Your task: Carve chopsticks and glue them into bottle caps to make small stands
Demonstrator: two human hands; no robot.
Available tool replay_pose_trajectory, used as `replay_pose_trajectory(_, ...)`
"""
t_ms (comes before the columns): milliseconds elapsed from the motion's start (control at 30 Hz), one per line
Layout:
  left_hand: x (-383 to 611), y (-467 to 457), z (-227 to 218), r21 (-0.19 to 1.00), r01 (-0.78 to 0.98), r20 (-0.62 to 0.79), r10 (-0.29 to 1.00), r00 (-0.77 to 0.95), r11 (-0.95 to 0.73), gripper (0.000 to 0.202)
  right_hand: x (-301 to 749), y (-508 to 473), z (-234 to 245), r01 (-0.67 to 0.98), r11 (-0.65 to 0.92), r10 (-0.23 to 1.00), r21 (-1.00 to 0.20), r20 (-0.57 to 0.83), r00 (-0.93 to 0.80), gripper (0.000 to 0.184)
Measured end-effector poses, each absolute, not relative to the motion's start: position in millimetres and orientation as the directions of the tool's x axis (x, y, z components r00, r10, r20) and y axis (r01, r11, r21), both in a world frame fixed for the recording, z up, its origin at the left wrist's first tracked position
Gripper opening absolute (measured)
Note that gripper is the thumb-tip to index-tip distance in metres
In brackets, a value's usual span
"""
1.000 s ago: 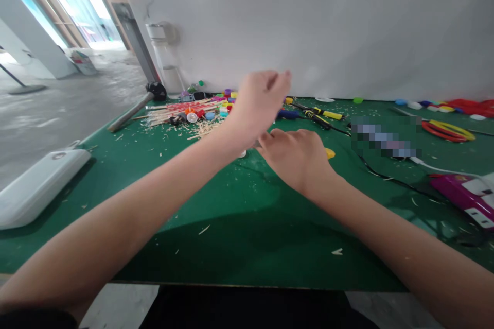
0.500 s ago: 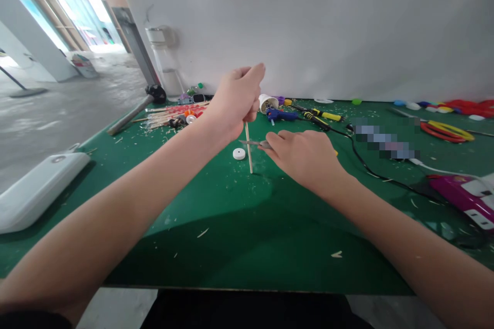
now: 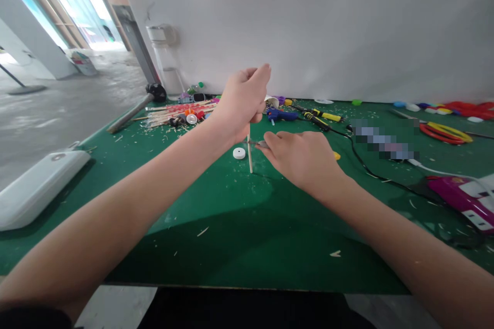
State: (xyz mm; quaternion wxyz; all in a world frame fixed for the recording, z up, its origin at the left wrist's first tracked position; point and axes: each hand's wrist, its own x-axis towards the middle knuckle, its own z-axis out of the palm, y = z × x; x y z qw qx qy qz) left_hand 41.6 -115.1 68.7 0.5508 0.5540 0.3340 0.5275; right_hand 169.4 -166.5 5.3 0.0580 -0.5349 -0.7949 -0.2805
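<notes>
I see one green counter (image 3: 247, 246) with all the things on it. One white box (image 3: 42, 185) lies far over on the left, and one hammer (image 3: 131, 113) lies near the left edge, further back. I count two hands. My left hand (image 3: 245, 97) is up high in the middle, and its fingers are curled in tight, holding a stick (image 3: 250, 159). My right hand (image 3: 301, 159) is lower and to the right, and its fingers are closed around a knife (image 3: 263, 144).

One blue glue gun (image 3: 281, 115) lies behind the hands. There is one stick in the grip. It points down from the left fingers, almost straight up and down, with a tiny lean. The left hand is nearer, since it has hold of it; the right is just beside. The top is hidden, and I can't tell if the bottom touches the counter.

There is one knife, and its blade goes sideways across the stick, just under the left hand. One round white cap (image 3: 239, 154) lies just left of the stick, apart from it.
</notes>
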Motion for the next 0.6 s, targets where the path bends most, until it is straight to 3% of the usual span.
replay_pose_trajectory(333, 43.7, -121.3, 70.9, 0.961, -0.197, 0.243, 0.927, 0.285, -0.192, 0.037, 165.2, -166.4, 3.8, 0.886, 0.288, 0.796, 0.363, 0.423, -0.433, 0.045)
replay_pose_trajectory(600, 38.3, -123.1, 72.9, 0.969, -0.124, 0.246, 0.859, 0.448, -0.213, 0.041, 177.0, -161.1, 8.5, 0.863, 0.326, 0.846, 0.386, 0.289, -0.449, 0.046)
